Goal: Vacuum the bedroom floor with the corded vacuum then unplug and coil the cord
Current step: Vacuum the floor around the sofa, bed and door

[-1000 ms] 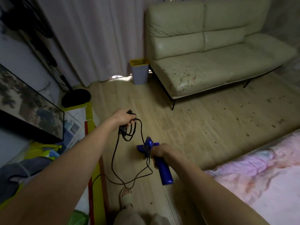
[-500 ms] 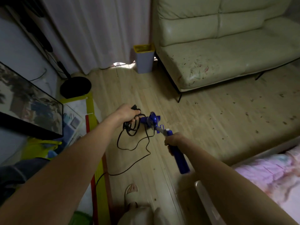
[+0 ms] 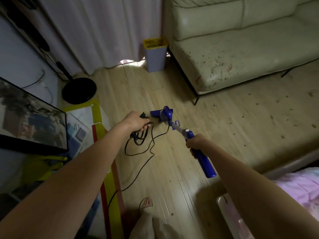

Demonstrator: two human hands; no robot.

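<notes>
— Blue plastic, is it, that vacuum (image 3: pixel 166 116)?

— Yes, glossy, with a grey metal tube, lying out over the pale wooden floor (image 3: pixel 233 135) near the cracked cream sofa (image 3: pixel 241 54).

— And the hands?

— Right hand (image 3: pixel 196 143) is wrapping its grip tight round the cylindrical handle. Left hand (image 3: pixel 136 120), just beside the vacuum's head, is clenching black cord (image 3: pixel 138 140) loops; the rest is trailing across the boards.
</notes>
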